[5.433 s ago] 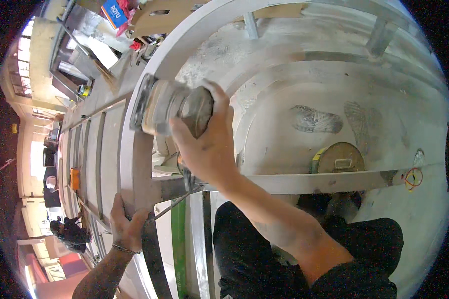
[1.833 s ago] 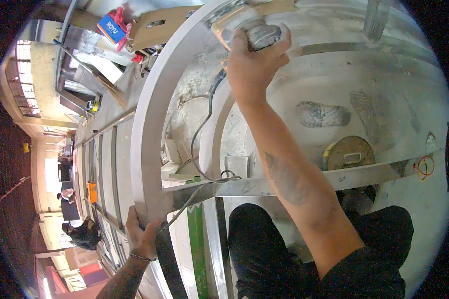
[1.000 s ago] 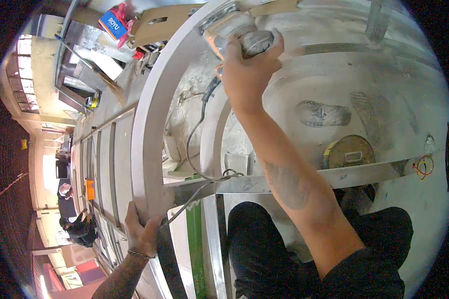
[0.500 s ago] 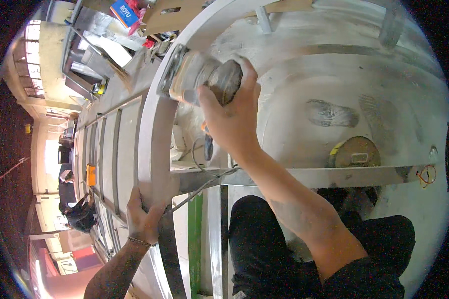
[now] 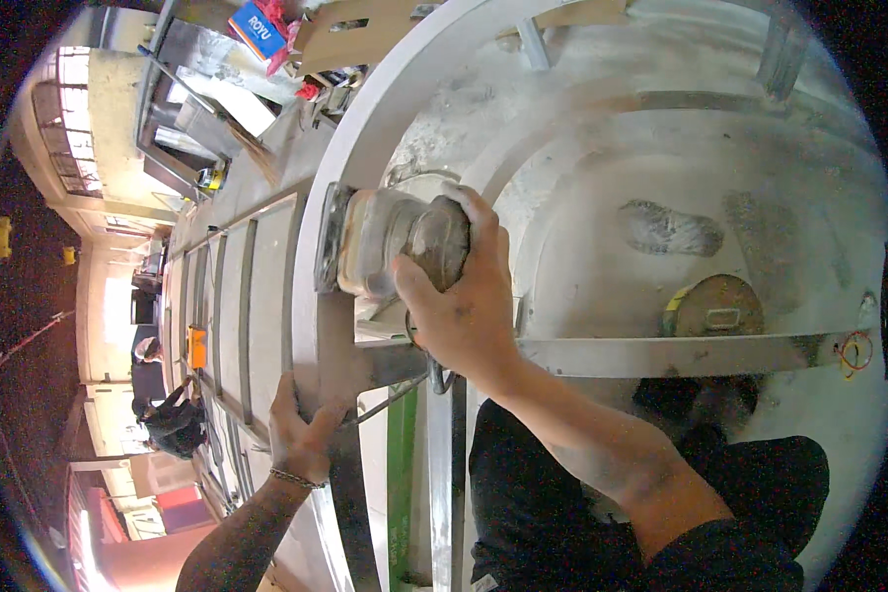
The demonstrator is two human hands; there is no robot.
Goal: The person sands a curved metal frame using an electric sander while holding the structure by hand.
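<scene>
While the right hand (image 5: pixel 469 314) curls thumb and fingers around the rounded top of the sander (image 5: pixel 377 243), the tool lies sideways, its flat pad up against the curved frame (image 5: pixel 377 128). It looks rigid, probably has some heft, and its powdery-looking skin could slip, so that top seems the surest hold. The left hand (image 5: pixel 301 436) clasps the frame lower down, near the crossbar (image 5: pixel 622 358); the frame looks stiff.

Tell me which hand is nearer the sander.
Right. The right hand grips the sander; the left hand is apart from it, on the curved frame, lower in the picture.
</scene>
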